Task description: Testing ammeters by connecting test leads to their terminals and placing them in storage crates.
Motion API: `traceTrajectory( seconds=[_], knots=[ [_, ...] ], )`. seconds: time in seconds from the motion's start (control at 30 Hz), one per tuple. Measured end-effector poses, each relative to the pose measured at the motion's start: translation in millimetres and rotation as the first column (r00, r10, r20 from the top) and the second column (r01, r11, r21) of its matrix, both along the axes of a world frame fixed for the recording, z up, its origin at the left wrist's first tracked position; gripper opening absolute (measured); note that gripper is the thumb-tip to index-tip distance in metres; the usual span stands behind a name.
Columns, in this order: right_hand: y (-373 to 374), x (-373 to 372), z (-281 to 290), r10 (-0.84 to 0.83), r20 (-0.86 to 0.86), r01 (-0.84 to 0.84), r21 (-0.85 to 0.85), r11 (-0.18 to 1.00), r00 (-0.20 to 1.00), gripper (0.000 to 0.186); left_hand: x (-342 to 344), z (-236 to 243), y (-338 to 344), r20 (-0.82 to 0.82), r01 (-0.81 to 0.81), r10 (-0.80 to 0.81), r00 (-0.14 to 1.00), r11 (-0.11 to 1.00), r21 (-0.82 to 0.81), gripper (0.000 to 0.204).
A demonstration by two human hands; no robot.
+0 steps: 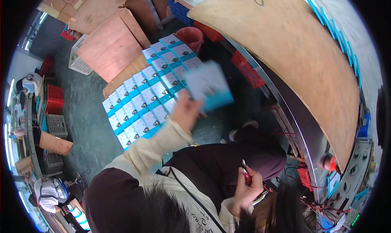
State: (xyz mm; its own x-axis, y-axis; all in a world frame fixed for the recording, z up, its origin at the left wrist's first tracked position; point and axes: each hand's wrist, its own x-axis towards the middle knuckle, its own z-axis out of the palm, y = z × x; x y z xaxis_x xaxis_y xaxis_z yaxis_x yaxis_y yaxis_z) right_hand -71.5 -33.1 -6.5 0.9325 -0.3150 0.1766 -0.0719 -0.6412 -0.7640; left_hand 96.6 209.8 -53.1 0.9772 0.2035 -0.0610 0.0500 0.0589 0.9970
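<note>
My left hand [188, 106], in a cream sleeve, reaches forward holding a motion-blurred white and blue square piece [213, 82] with a small part on it. Beyond it lie rows of similar white and blue pieces [138, 102], each with a small metallic part, spread on a board. My right hand [252, 184] is low near my dark-clad leg, its fingers wrapped round a slim red tool [247, 176] with a metal tip pointing up.
A workbench with a large plywood sheet [281, 49] curves along the right, with a control unit [350, 180] and cables. A red bucket [189, 37], red crates [246, 70] and cardboard boards [104, 41] stand ahead. At lower left another person [51, 194] sits by a bench.
</note>
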Motion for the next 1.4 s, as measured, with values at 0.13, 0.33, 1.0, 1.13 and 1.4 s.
traceTrajectory(
  seconds=[0.13,0.33,1.0,1.13,1.4],
  knots=[
    [-35.5,-12.0,-24.1,-0.141,-0.217,0.155,0.046,0.987,0.966,0.021,113.9,-109.5,207.1,0.069,-0.381,0.389,0.918,0.825,0.418,0.046],
    [-72.6,-29.1,-33.7,-0.307,-0.257,0.272,-0.162,0.949,0.916,0.023,159.9,-178.6,352.4,0.199,-0.404,0.372,0.907,0.629,0.664,0.032],
    [-52.6,18.8,-9.9,-0.101,0.186,0.141,-0.22,0.965,0.977,0.02,161.2,-22.6,277.9,-0.22,0.18,0.025,0.975,-0.666,0.724,0.025],
    [-63.9,51.8,-31.3,-0.091,0.28,0.146,-0.183,0.972,0.956,0.02,248.6,131.4,184.1,0.562,-0.44,-0.008,0.827,0.614,0.655,0.055],
    [-76.0,72.2,-72.6,-0.226,0.304,0.272,-0.119,0.955,0.925,0.019,305.3,290.2,-110.8,0.329,-0.756,-0.944,0.026,0.197,0.624,0.047]
  ],
)
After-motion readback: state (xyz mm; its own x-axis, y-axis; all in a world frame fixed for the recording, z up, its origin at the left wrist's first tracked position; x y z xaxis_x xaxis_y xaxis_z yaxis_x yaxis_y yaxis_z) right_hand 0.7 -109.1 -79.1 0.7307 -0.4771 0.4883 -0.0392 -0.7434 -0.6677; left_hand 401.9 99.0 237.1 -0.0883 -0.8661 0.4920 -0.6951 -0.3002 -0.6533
